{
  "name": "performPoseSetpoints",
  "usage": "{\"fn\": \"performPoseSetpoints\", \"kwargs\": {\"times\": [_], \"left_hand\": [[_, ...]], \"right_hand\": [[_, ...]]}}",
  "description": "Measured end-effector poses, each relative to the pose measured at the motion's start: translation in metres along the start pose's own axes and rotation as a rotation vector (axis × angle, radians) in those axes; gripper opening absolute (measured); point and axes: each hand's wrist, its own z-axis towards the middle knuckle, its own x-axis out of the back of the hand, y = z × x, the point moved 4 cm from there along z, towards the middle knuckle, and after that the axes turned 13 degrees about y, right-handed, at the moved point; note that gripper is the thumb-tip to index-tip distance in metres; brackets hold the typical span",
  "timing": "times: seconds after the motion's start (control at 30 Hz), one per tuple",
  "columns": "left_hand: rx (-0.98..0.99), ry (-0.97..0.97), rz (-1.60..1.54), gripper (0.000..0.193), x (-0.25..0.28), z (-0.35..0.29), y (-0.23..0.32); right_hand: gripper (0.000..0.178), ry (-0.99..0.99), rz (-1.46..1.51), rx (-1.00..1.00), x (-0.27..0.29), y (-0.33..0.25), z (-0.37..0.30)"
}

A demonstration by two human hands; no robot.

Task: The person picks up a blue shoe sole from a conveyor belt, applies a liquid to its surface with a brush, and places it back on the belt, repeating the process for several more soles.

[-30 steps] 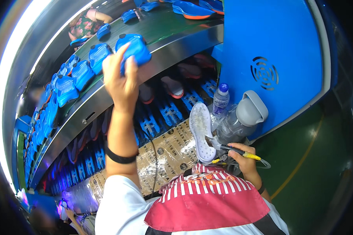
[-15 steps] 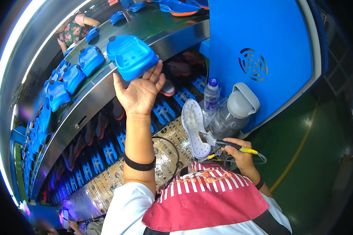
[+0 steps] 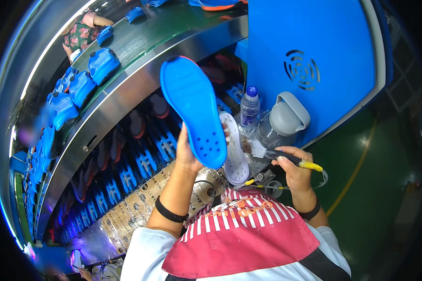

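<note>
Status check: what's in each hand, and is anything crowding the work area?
Left hand grips blue shoe sole, raised. Right hand holds brush. White sole just behind the blue one. Water bottle and grey-lidded jug close beside brush.

One blue shoe sole (image 3: 194, 114) stands upright in the near middle, with one white sole (image 3: 234, 152) just right of it. One brush (image 3: 276, 153) lies to the right. One plastic bottle with a blue cap (image 3: 249, 108) and one clear jug with a grey lid (image 3: 281, 124) stand at the right. About five blue moulds (image 3: 82, 86) ride the belt (image 3: 173, 33) at far left; further ones blur together. Two black wristbands (image 3: 169, 213) show near.
</note>
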Motion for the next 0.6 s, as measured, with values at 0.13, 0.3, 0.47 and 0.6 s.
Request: {"fn": "performPoseSetpoints", "kwargs": {"times": [0.13, 0.3, 0.47, 0.6], "left_hand": [[0.009, 0.316, 0.146, 0.077, 0.029, -0.015, -0.046], [0.128, 0.16, 0.265, 0.077, 0.025, -0.036, -0.078], [0.124, 0.355, 0.194, 0.07, 0.052, -0.041, -0.08], [0.062, 0.36, 0.137, 0.07, 0.059, -0.046, -0.072]], "right_hand": [[0.02, -0.261, -0.145, 0.388, -0.037, -0.035, 0.015], [0.023, -0.174, -0.387, 0.799, -0.067, -0.053, 0.023], [0.027, -0.438, -0.383, 0.915, -0.089, -0.029, 0.006], [0.029, -0.589, -0.162, 0.779, -0.085, -0.032, 0.012]]}}
